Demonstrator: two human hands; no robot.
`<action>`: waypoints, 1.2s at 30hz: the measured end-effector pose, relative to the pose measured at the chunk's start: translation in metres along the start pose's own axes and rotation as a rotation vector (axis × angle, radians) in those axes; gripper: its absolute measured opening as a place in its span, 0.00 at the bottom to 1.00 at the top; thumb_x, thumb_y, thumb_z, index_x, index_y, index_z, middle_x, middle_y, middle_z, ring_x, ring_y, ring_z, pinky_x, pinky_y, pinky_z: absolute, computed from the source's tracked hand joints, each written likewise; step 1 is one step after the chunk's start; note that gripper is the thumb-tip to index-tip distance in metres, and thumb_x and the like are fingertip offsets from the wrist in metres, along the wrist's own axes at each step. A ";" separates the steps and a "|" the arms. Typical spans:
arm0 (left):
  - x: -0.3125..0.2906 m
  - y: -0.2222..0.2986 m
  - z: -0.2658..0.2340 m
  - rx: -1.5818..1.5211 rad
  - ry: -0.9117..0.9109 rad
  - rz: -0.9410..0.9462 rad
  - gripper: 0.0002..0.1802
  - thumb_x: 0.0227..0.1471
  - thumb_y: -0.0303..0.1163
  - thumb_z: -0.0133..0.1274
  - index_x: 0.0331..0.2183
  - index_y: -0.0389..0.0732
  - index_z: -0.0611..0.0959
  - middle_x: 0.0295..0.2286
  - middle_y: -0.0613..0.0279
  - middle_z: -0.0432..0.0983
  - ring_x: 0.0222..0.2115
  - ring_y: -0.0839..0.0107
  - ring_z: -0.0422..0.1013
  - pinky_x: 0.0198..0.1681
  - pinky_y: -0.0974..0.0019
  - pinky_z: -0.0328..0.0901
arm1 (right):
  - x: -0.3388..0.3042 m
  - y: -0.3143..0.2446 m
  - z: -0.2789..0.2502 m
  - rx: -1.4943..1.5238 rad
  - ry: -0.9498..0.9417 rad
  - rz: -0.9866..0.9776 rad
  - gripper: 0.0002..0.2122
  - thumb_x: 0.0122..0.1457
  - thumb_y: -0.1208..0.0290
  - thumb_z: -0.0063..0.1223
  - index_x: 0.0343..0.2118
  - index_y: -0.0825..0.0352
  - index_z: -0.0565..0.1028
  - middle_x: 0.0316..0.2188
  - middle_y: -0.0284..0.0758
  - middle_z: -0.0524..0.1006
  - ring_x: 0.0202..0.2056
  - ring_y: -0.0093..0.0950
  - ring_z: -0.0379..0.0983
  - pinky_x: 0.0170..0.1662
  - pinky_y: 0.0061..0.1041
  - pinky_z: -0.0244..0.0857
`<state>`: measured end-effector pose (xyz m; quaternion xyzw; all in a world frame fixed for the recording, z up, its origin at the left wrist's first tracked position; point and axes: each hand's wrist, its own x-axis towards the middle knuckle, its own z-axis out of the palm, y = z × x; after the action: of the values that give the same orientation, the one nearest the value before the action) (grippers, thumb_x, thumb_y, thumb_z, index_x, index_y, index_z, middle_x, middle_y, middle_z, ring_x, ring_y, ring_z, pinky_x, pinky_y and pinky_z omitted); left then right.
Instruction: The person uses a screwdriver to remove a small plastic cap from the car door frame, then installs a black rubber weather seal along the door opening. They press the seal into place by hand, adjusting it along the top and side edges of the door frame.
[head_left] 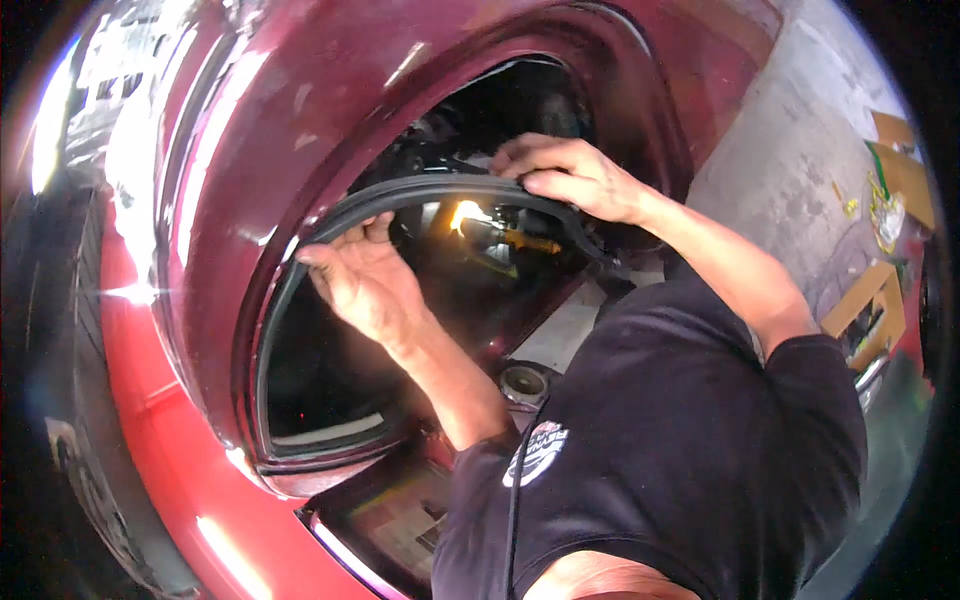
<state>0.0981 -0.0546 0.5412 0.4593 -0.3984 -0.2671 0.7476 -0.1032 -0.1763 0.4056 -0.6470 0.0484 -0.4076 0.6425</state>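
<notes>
My left hand (375, 290) pinches the black rubber strip (430, 190) at the edge of the opening in the maroon bodywork (345, 170); my right hand (580, 178) grips it farther along. Down the left side, dark edging follows the rim (the same strip, I think), so that part looks done. Between my hands it bows clear, apparently still unseated.
</notes>
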 end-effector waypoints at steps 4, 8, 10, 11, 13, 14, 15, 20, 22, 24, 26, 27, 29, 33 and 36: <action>-0.001 -0.001 0.006 0.050 0.074 0.051 0.32 0.57 0.56 0.53 0.49 0.38 0.77 0.44 0.53 0.79 0.42 0.60 0.77 0.43 0.55 0.75 | -0.007 -0.030 0.011 -0.143 0.087 0.204 0.15 0.60 0.69 0.57 0.46 0.73 0.78 0.40 0.38 0.79 0.45 0.27 0.74 0.52 0.28 0.65; 0.001 0.002 0.030 0.249 0.247 0.069 0.34 0.61 0.59 0.46 0.42 0.31 0.76 0.33 0.51 0.79 0.30 0.61 0.77 0.35 0.53 0.77 | 0.012 -0.033 -0.003 -0.300 0.253 0.069 0.15 0.61 0.70 0.58 0.47 0.74 0.77 0.33 0.34 0.77 0.36 0.23 0.72 0.44 0.23 0.65; -0.001 0.002 0.010 0.393 0.248 0.035 0.36 0.63 0.59 0.43 0.37 0.28 0.76 0.26 0.51 0.77 0.26 0.62 0.77 0.31 0.56 0.77 | 0.019 -0.040 -0.008 -0.334 0.245 0.029 0.15 0.62 0.70 0.57 0.47 0.74 0.77 0.33 0.34 0.78 0.36 0.22 0.72 0.44 0.23 0.65; 0.001 0.003 0.005 0.448 0.212 0.066 0.38 0.64 0.60 0.40 0.31 0.28 0.76 0.21 0.52 0.74 0.19 0.64 0.74 0.24 0.59 0.76 | 0.023 -0.042 -0.007 -0.347 0.264 0.045 0.14 0.61 0.70 0.57 0.47 0.73 0.77 0.34 0.35 0.79 0.37 0.23 0.73 0.44 0.23 0.66; 0.001 0.001 0.004 0.410 0.247 0.075 0.37 0.64 0.59 0.40 0.30 0.28 0.76 0.20 0.52 0.74 0.18 0.64 0.73 0.22 0.60 0.75 | 0.033 -0.045 0.001 -0.370 0.293 0.074 0.14 0.61 0.70 0.55 0.47 0.73 0.78 0.35 0.38 0.80 0.39 0.25 0.76 0.46 0.25 0.67; 0.000 0.001 0.004 0.392 0.270 0.082 0.37 0.64 0.59 0.40 0.30 0.28 0.76 0.20 0.52 0.74 0.17 0.64 0.73 0.21 0.60 0.75 | 0.037 -0.045 0.002 -0.373 0.305 0.079 0.14 0.61 0.71 0.55 0.47 0.73 0.78 0.36 0.37 0.81 0.39 0.24 0.75 0.46 0.24 0.67; -0.001 0.003 0.007 0.383 0.273 0.091 0.36 0.65 0.57 0.40 0.30 0.28 0.76 0.20 0.53 0.75 0.16 0.65 0.73 0.19 0.61 0.74 | 0.039 -0.043 0.001 -0.374 0.314 0.084 0.14 0.62 0.71 0.55 0.47 0.73 0.78 0.36 0.37 0.81 0.40 0.23 0.75 0.47 0.24 0.67; 0.006 0.002 0.001 0.180 0.065 -0.087 0.27 0.68 0.45 0.42 0.34 0.27 0.78 0.25 0.54 0.76 0.21 0.65 0.76 0.24 0.64 0.74 | 0.036 -0.043 -0.017 -0.360 0.423 0.170 0.15 0.62 0.71 0.54 0.49 0.74 0.78 0.35 0.36 0.82 0.38 0.21 0.75 0.47 0.21 0.66; -0.008 0.012 -0.013 0.124 0.113 0.016 0.25 0.68 0.45 0.43 0.38 0.28 0.77 0.26 0.53 0.76 0.21 0.66 0.76 0.25 0.64 0.75 | 0.035 -0.049 -0.010 -0.366 0.414 0.152 0.15 0.64 0.71 0.53 0.50 0.74 0.77 0.35 0.33 0.80 0.38 0.20 0.74 0.46 0.20 0.65; -0.024 0.010 -0.041 0.094 0.193 0.128 0.24 0.68 0.45 0.43 0.38 0.28 0.76 0.26 0.53 0.76 0.20 0.66 0.75 0.25 0.64 0.75 | 0.040 -0.047 -0.006 -0.378 0.407 0.139 0.15 0.64 0.71 0.53 0.51 0.74 0.76 0.35 0.31 0.80 0.37 0.20 0.73 0.45 0.19 0.65; -0.011 0.030 -0.055 0.151 0.232 0.201 0.23 0.68 0.45 0.43 0.36 0.31 0.75 0.24 0.53 0.76 0.17 0.64 0.74 0.22 0.63 0.74 | 0.040 -0.047 -0.005 -0.407 0.397 0.146 0.16 0.64 0.71 0.52 0.51 0.74 0.76 0.34 0.31 0.80 0.36 0.20 0.73 0.44 0.20 0.65; -0.012 0.025 -0.052 0.092 0.285 0.203 0.23 0.67 0.45 0.44 0.35 0.31 0.75 0.23 0.53 0.76 0.17 0.65 0.74 0.21 0.63 0.74 | 0.041 -0.049 -0.004 -0.412 0.379 0.138 0.15 0.64 0.71 0.52 0.50 0.74 0.77 0.34 0.30 0.80 0.35 0.20 0.72 0.43 0.21 0.65; -0.012 0.012 -0.043 -0.008 0.349 0.276 0.24 0.67 0.46 0.44 0.30 0.32 0.73 0.21 0.54 0.75 0.16 0.65 0.73 0.18 0.64 0.72 | 0.045 -0.068 -0.003 -0.582 0.339 0.161 0.14 0.62 0.70 0.54 0.47 0.73 0.78 0.33 0.33 0.81 0.35 0.20 0.74 0.42 0.22 0.67; -0.001 0.008 -0.046 0.042 0.266 0.227 0.28 0.68 0.49 0.40 0.32 0.30 0.76 0.21 0.53 0.75 0.16 0.63 0.74 0.19 0.61 0.74 | 0.041 -0.061 -0.007 -0.563 0.427 0.130 0.14 0.60 0.69 0.54 0.45 0.72 0.80 0.31 0.35 0.82 0.35 0.20 0.75 0.42 0.23 0.67; -0.006 -0.004 -0.018 0.207 0.124 0.163 0.21 0.68 0.38 0.42 0.37 0.28 0.78 0.27 0.51 0.78 0.19 0.65 0.76 0.24 0.66 0.74 | 0.043 -0.062 0.000 -0.446 0.447 0.116 0.15 0.60 0.68 0.54 0.45 0.73 0.79 0.31 0.36 0.82 0.35 0.21 0.76 0.43 0.24 0.68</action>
<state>0.1094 -0.0436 0.5304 0.5154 -0.4131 -0.1341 0.7387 -0.1036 -0.1908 0.4796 -0.6627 0.3133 -0.4815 0.4804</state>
